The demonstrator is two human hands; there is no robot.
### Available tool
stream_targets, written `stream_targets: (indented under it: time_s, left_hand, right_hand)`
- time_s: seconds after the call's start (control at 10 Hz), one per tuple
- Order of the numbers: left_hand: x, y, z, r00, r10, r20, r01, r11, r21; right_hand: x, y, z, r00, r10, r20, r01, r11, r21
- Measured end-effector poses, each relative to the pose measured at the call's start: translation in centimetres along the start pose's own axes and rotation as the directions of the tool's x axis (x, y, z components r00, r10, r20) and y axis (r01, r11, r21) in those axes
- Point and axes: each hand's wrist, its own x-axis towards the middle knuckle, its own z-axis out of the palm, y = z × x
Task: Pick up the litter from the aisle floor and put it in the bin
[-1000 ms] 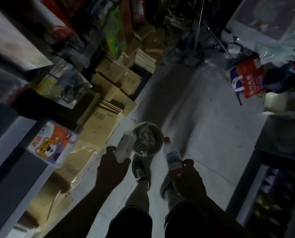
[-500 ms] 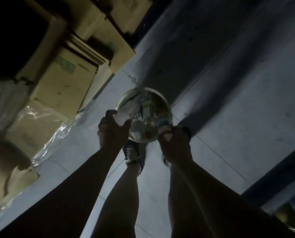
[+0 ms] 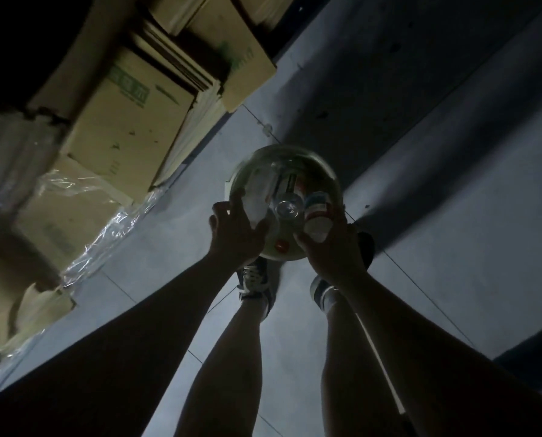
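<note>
The round bin (image 3: 295, 150) stands on the aisle floor just ahead of my feet, with several bottles and a red cap (image 3: 280, 246) inside. My left hand (image 3: 233, 236) hovers over its left rim with fingers spread. A white bottle (image 3: 258, 200) lies just past those fingertips, inside the bin. My right hand (image 3: 331, 250) is over the right rim and grips a bottle with a blue and red label (image 3: 316, 212), neck pointing down into the bin. It is dim, so fine detail is hard to make out.
Stacked cardboard boxes (image 3: 131, 115) and crinkled clear plastic wrap (image 3: 105, 228) line the left side of the aisle. My shoes (image 3: 254, 279) stand right behind the bin. A dark shelf base (image 3: 534, 357) edges the lower right. Grey floor tiles (image 3: 437, 216) stretch to the right.
I have bent down over the bin and both hands came to its rim. The left hand's fingers have spread off the white bottle, which now sits in the bin.
</note>
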Motion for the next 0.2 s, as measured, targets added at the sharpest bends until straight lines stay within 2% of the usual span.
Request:
stream_targets:
  time_s: [0.1,0.2]
  left_hand:
    - [-0.7,-0.1,-1.7,0.999,0.030,-0.031,-0.029,1.000,0.007]
    - [-2.3,0.3,-3.9,0.996,0.047,-0.081,-0.046,0.999,0.013]
  right_hand:
    - [-1.5,0.0,-0.9,0.999,-0.013,-0.039,0.011,0.999,-0.031]
    - [-4.0,-0.9,-2.6,0.990,-0.102,-0.098,0.089,0.988,-0.126]
